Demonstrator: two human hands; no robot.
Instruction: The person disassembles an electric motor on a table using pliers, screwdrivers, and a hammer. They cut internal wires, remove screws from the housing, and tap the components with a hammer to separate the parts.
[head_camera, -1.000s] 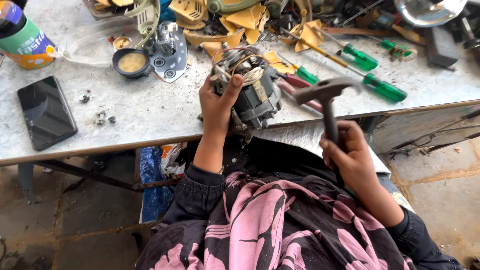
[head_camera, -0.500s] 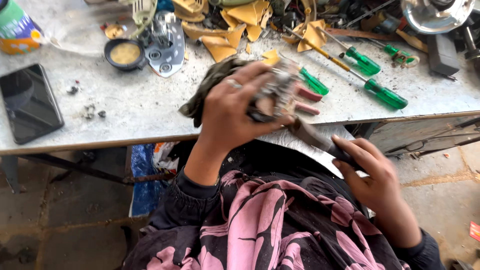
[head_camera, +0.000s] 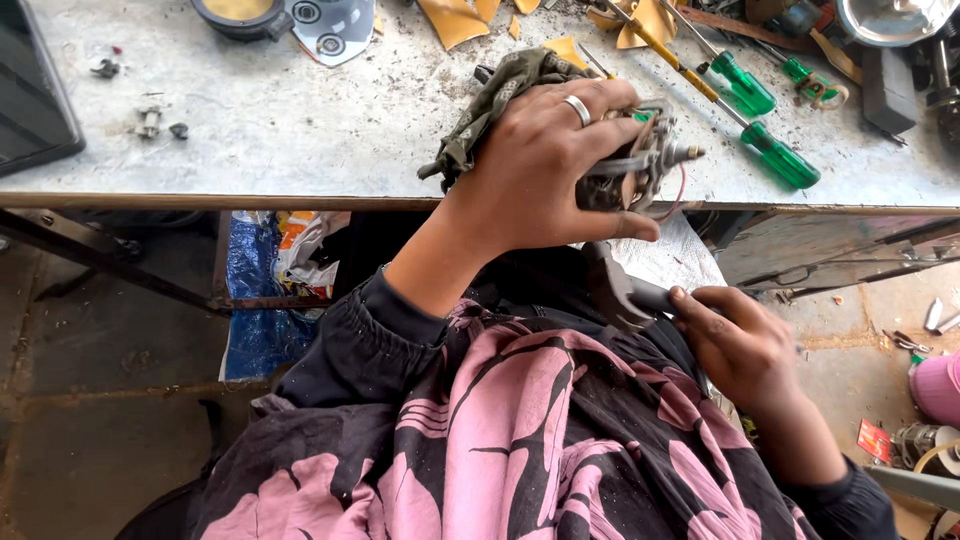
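Our left hand clamps over a small motor at the near edge of the bench, fingers wrapped tight around its body, a ring on 1 finger. A dark rag sits bunched between palm and metal, probably to cushion the grip and keep grease off. The motor is tipped so its shaft end points right, toward our other hand, and a thin red wire loops out beneath it. We seem to hold it off the edge so the underside stays open to the tool.

Our right hand hangs lower, over our lap, fingers clenched around the handle of a hammer. Its head rises just under the motor, near it but apart, as far as we can tell.

On the bench behind, 3 green screwdrivers lie well apart from the motor, with yellow scraps, loose screws and a small dish further left.
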